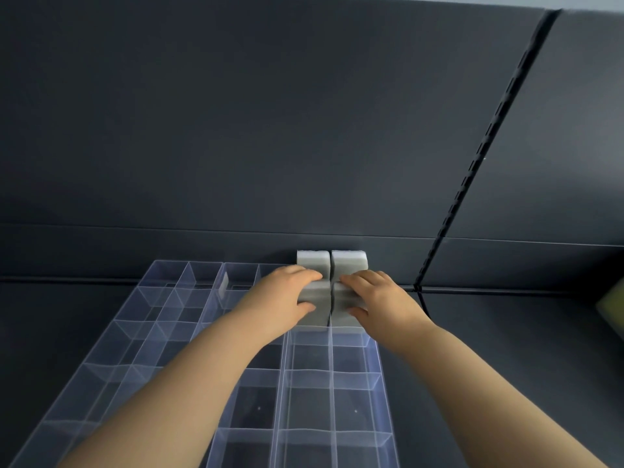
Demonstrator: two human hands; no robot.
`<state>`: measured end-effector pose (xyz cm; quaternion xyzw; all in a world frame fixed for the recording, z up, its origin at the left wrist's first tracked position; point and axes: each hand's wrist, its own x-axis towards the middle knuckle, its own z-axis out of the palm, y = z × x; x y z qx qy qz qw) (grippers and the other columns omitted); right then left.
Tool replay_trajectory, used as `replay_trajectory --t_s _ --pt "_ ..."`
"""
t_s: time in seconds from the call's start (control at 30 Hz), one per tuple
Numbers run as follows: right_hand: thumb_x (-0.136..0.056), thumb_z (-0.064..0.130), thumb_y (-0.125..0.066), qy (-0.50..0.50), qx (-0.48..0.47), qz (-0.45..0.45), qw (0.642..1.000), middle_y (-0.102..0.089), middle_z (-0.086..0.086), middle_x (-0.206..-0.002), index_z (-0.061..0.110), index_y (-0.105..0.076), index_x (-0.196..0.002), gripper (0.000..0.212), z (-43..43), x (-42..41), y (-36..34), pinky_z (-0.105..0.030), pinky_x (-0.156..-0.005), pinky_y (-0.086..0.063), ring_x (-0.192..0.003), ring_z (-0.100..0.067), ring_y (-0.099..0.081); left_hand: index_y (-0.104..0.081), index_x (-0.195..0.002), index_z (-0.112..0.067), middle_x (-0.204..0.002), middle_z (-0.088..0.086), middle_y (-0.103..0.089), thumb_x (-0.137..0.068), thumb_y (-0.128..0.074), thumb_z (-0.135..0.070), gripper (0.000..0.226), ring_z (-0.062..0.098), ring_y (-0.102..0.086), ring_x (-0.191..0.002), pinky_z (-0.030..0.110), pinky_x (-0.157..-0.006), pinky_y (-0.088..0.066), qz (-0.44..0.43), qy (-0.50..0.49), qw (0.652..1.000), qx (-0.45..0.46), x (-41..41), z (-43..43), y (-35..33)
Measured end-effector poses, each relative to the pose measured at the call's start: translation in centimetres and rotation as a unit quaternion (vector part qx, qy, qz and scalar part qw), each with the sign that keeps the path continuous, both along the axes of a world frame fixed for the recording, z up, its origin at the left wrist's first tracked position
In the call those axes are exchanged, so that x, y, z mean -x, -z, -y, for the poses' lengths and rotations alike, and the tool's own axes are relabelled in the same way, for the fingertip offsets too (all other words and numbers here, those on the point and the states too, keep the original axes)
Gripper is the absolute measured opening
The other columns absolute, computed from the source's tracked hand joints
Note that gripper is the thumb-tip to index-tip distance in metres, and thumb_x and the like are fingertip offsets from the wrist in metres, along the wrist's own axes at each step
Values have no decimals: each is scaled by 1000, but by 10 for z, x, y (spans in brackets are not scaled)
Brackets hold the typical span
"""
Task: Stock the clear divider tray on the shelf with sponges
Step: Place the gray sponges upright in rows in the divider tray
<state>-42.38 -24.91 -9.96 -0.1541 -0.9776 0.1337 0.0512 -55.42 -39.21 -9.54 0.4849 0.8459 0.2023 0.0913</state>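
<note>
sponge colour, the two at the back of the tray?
The sponges are pale grey, whiter along the top edge. The head view shows it.

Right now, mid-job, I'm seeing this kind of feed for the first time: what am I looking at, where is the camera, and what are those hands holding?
There is no machine here. These are a person's two bare hands, filmed by one wide-angle camera worn on the head, looking forward and down.

The left hand grips one pale grey rectangular sponge. The right hand grips a second grey sponge. The two sit side by side at the far right compartments of the clear plastic divider tray. Whether they are fully seated is hard to tell.

Just behind them, a back pair of grey sponges stands upright in the tray's last row. The tray lies on a dark grey shelf against a dark back panel. A yellow-green patch at the right edge is too blurred to name.
</note>
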Motion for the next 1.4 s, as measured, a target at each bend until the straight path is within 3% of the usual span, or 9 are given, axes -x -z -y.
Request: replay_trajectory --t_s 0.23,0.5,0.73,0.87,1.0,1.27,1.33,1.4 --pt "-91 23 -55 0 -11 -33 999 -41 5 -140 23 -36 -140 53 -4 -8 -25 -21 -99 -30 -128 -16 -33 -39 -138 -32 -140 -13 -38 -89 -58 -36 53 9 -34 -128 28 -99 -36 -53 13 998 8 -4 3 -19" --pt "-90 26 -59 14 -1 -127 992 -43 3 -141 21 -40 -139 53 -5 -25 -62 -18 -101 -25 -131 -15 -34 -46 -134 -31 -133 -14 -47 -89 -56 -39 46 9 -42 -121 32 -92 -43 -150 -25 985 -77 -10 31 -64" --pt "-90 32 -57 26 26 -163 986 -42 9 -141 23 -43 -137 49 15 -46 -58 3 -92 -19 -132 -9 -33 -62 -118 -16 -109 1 -66 -81 -67 -25 38 24 -62 -98 33 -67 -50 -257 -32 958 -126 -31 67 -67" --pt "-91 35 -54 40 35 -159 986 -40 10 -143 25 -43 -137 48 45 -62 -48 -14 -102 -23 -133 -8 -34 -64 -114 -14 -105 2 -68 -79 -71 -23 37 24 -65 -92 33 -62 -52 -258 -18 957 -128 -49 93 -54" --pt "-92 38 -50 60 60 -124 989 -37 12 -145 28 -37 -140 50 88 -84 -33 -14 -103 -21 -134 -6 -31 -67 -111 -17 -102 -2 -68 -76 -74 -25 37 20 -67 -87 31 -55 -53 -245 2 964 -106 -68 127 -38" --pt "-93 40 -48 102 83 -93 987 -35 13 -146 30 -35 -140 50 183 -127 -14 -16 -104 -25 -134 -6 -31 -68 -107 -27 -95 -14 -68 -70 -77 -38 40 4 -66 -80 17 -59 -51 -217 105 966 -93 -107 194 -15" --pt "-93 40 -48 117 94 -89 985 -31 14 -147 31 -32 -141 52 202 -141 -5 -18 -105 -25 -135 -5 -28 -62 -118 -28 -108 -14 -64 -82 -66 -38 37 4 -63 -95 19 -71 -51 -186 98 975 -76 -120 206 -15" --pt "-93 40 -49 134 100 -90 982 -29 14 -149 32 -29 -142 54 215 -157 3 -18 -106 -24 -136 -6 -26 -43 -137 -31 -133 -14 -48 -95 -47 -37 43 6 -47 -120 23 -94 -41 -117 92 987 -67 -133 209 -10"
